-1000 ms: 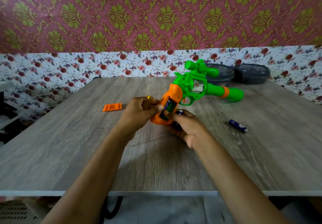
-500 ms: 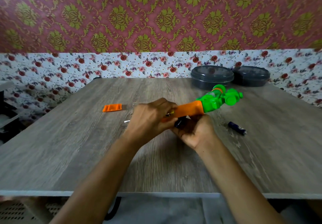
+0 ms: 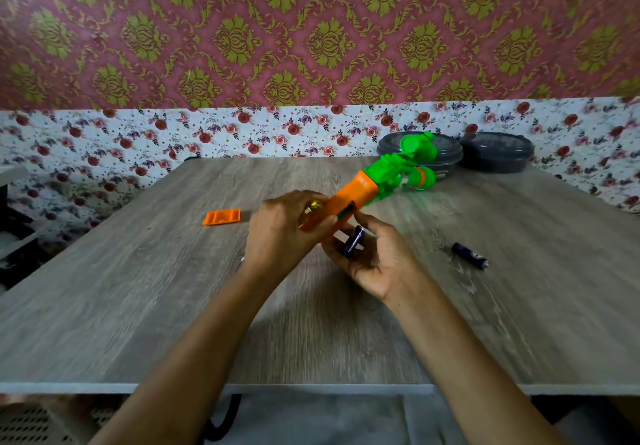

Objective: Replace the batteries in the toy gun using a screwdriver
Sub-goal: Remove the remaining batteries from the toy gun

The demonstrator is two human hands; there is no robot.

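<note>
The toy gun (image 3: 388,177) has a green body and an orange grip, and its barrel points away to the right above the table. My left hand (image 3: 284,229) grips the orange grip from the left; a small gold-coloured thing (image 3: 314,206) shows between its fingers. The open battery slot faces my right hand (image 3: 374,257), which lies palm up just below the grip and holds a dark blue battery (image 3: 354,240) in its curled fingers. A second dark blue battery (image 3: 470,255) lies on the table to the right. The orange battery cover (image 3: 221,217) lies to the left.
Two dark round lidded containers (image 3: 497,152) stand at the back right of the grey wooden table (image 3: 138,306), partly behind the gun. A thin metal tip (image 3: 242,259) pokes out under my left wrist. The table's front edge runs just below my forearms.
The gun has been tilted from lying low to pointing up and away. My right hand has turned palm up beneath the grip, so the battery in it shows.
</note>
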